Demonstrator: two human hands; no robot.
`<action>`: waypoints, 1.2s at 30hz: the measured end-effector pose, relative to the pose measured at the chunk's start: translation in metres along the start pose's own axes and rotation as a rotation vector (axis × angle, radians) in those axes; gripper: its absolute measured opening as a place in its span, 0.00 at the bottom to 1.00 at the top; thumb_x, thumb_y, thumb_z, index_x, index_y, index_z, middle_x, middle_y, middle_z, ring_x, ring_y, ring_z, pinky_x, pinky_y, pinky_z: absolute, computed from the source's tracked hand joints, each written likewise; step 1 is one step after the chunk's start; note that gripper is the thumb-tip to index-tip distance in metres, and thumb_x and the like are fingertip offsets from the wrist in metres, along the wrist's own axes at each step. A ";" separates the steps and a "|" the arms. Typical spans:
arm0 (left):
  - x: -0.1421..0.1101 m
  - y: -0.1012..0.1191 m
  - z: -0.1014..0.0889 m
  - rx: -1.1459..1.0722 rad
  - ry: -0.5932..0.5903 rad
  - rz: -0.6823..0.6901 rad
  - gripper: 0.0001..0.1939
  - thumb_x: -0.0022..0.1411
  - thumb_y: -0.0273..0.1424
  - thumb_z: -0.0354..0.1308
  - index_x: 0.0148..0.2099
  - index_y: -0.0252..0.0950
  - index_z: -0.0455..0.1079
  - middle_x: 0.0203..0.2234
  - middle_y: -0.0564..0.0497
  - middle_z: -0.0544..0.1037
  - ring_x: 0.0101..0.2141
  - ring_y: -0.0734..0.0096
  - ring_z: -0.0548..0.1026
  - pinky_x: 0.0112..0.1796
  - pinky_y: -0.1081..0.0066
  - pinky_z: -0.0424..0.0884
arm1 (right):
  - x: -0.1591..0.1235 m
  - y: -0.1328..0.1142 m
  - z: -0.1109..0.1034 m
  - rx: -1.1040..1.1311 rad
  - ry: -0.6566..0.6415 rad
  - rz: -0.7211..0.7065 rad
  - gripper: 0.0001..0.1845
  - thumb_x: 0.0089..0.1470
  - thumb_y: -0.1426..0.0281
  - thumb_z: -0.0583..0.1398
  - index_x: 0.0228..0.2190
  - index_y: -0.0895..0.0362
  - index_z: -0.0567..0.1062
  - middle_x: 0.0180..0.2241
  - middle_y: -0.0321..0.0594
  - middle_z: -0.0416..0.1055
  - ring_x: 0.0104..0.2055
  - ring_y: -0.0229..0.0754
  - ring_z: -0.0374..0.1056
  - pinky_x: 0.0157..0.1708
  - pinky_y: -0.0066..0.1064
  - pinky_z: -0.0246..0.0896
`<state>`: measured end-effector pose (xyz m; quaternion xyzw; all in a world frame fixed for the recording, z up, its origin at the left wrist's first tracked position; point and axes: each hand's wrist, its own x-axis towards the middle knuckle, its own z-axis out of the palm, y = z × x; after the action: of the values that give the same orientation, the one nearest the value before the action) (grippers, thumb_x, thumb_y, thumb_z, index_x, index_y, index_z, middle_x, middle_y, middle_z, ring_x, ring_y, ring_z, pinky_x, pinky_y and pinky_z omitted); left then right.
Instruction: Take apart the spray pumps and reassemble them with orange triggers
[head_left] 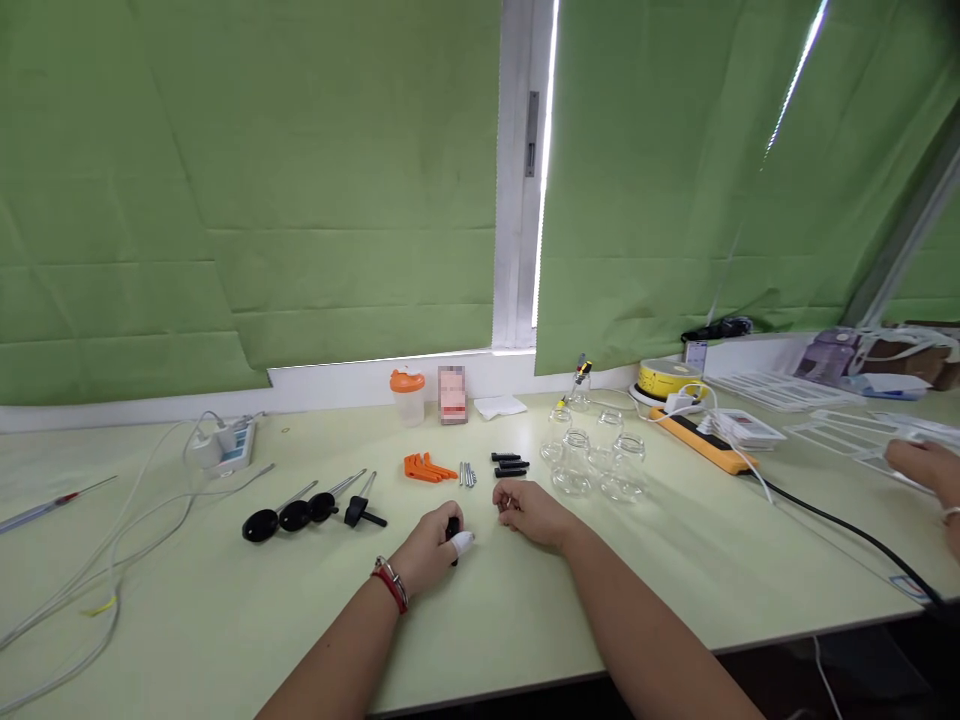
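My left hand (pixel 435 548), with a white wrap on the thumb, is closed around a small black part (pixel 453 528) held upright over the table. My right hand (pixel 534 512) has its fingers curled together in a pinch; whatever is in them is too small or hidden to name. Just beyond it lie several black sticks (pixel 511 464). Small metal pins (pixel 467 474) and orange crank-shaped pieces (pixel 427 468) are laid out beyond my left hand. To the left rest black round caps with metal rods (pixel 295 515) and a black piece with a crossbar and rod (pixel 363 512).
Several clear glass jars (pixel 575 465) stand right of centre. Behind are an orange-lidded cup (pixel 407 398), a pink box-like item (pixel 452 394) and a tissue (pixel 501 406). An orange power strip (pixel 705 440) and cables lie right. Another person's hand (pixel 926 468) shows at the right edge.
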<state>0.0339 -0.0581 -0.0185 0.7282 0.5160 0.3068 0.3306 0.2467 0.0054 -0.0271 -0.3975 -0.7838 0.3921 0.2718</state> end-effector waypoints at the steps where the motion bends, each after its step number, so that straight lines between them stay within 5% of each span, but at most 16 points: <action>1: 0.000 0.000 0.000 -0.004 -0.013 0.008 0.10 0.55 0.39 0.52 0.32 0.37 0.58 0.21 0.58 0.61 0.23 0.76 0.58 0.25 0.75 0.56 | 0.000 0.001 -0.001 0.013 -0.004 0.007 0.09 0.44 0.77 0.56 0.32 0.56 0.68 0.23 0.30 0.63 0.24 0.33 0.62 0.26 0.25 0.57; 6: -0.001 0.001 0.001 -0.027 -0.041 0.064 0.06 0.56 0.31 0.51 0.36 0.38 0.57 0.26 0.56 0.65 0.27 0.75 0.62 0.28 0.74 0.60 | -0.001 0.003 -0.004 0.057 0.003 -0.004 0.10 0.42 0.78 0.56 0.30 0.56 0.68 0.23 0.31 0.65 0.27 0.34 0.63 0.28 0.25 0.58; 11: -0.003 0.002 0.003 -0.044 -0.061 0.087 0.12 0.57 0.29 0.49 0.44 0.39 0.54 0.33 0.53 0.70 0.32 0.73 0.65 0.35 0.71 0.63 | -0.002 0.001 -0.007 0.041 0.019 -0.021 0.08 0.39 0.78 0.58 0.27 0.57 0.70 0.24 0.31 0.67 0.27 0.34 0.62 0.28 0.25 0.58; 20: 0.001 0.000 0.003 -0.182 -0.119 0.044 0.08 0.55 0.35 0.54 0.34 0.36 0.62 0.27 0.53 0.71 0.29 0.72 0.66 0.31 0.72 0.62 | 0.000 0.003 -0.007 0.069 0.000 -0.002 0.08 0.40 0.78 0.58 0.27 0.57 0.70 0.23 0.32 0.67 0.27 0.34 0.63 0.28 0.25 0.58; 27: 0.001 -0.001 0.005 -0.086 -0.056 0.041 0.11 0.58 0.33 0.48 0.44 0.38 0.55 0.28 0.54 0.72 0.30 0.71 0.65 0.33 0.70 0.61 | -0.001 0.003 -0.009 0.126 0.035 -0.032 0.07 0.39 0.76 0.60 0.26 0.58 0.70 0.23 0.32 0.67 0.27 0.34 0.62 0.28 0.25 0.58; 36: 0.000 0.005 0.003 -0.078 -0.061 0.054 0.07 0.60 0.34 0.46 0.40 0.38 0.54 0.31 0.52 0.72 0.33 0.70 0.66 0.37 0.68 0.62 | 0.002 0.012 -0.006 0.302 0.023 0.026 0.10 0.41 0.72 0.61 0.30 0.57 0.67 0.24 0.32 0.66 0.23 0.32 0.60 0.23 0.25 0.56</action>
<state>0.0392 -0.0597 -0.0168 0.7375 0.4735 0.3131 0.3658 0.2552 0.0144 -0.0336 -0.3668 -0.7075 0.5045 0.3321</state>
